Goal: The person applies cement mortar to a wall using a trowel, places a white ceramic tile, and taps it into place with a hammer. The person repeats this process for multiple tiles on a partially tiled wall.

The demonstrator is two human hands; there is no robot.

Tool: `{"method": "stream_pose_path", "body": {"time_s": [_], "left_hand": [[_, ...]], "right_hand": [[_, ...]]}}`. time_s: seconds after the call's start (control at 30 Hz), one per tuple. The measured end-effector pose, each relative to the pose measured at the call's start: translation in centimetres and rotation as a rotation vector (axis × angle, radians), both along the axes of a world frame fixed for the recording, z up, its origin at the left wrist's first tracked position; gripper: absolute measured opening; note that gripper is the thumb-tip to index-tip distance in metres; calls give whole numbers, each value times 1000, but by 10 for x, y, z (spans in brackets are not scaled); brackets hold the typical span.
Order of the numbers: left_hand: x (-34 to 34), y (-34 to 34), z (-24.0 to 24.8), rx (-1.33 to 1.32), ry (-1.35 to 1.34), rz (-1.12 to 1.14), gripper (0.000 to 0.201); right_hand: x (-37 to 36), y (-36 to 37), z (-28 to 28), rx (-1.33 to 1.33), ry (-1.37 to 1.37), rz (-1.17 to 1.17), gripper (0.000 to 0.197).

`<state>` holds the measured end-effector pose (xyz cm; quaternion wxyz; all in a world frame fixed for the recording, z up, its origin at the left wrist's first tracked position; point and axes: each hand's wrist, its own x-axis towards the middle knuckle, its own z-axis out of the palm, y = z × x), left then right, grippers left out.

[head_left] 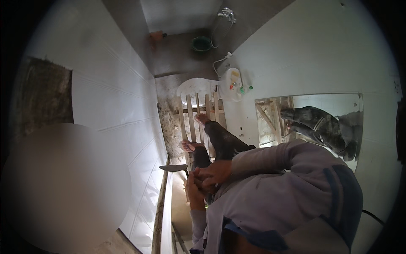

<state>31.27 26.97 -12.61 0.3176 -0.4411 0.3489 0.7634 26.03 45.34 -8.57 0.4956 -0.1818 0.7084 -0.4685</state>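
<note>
A pointed trowel (pixel 173 168) sticks out to the left from my two hands, its blade level and close to the white wall panel. My left hand (pixel 195 194) comes up from below and is closed. My right hand (pixel 215 172) reaches in from the right, fingers curled against the left. The trowel's handle disappears between them, so how each hand grips it is partly hidden. Beyond the hands my bare feet (pixel 192 146) stand on a platform of wooden slats (pixel 190 114).
A mirror (pixel 308 127) leans along the right wall, beside a white washbasin (pixel 231 84) with small items on it. Past the slats are a white round-topped fixture (pixel 196 86), a dark green basin (pixel 201 43) and a shower mixer (pixel 227 15). A wooden beam (pixel 160 207) runs by the left wall.
</note>
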Motion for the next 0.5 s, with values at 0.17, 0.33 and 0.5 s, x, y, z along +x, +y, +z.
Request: {"method": "stream_pose_path", "body": {"time_s": [0.17, 0.33, 0.5], "left_hand": [[10, -35, -11, -216, -130, -11, 19], [36, -39, -11, -431, -60, 27, 13], [58, -13, -25, -351, -175, 299, 15]], "right_hand": [[-9, 69, -8, 401, 492, 447, 33], [-14, 111, -46, 375, 530, 554, 18], [-59, 110, -23, 115, 191, 175, 21]]}}
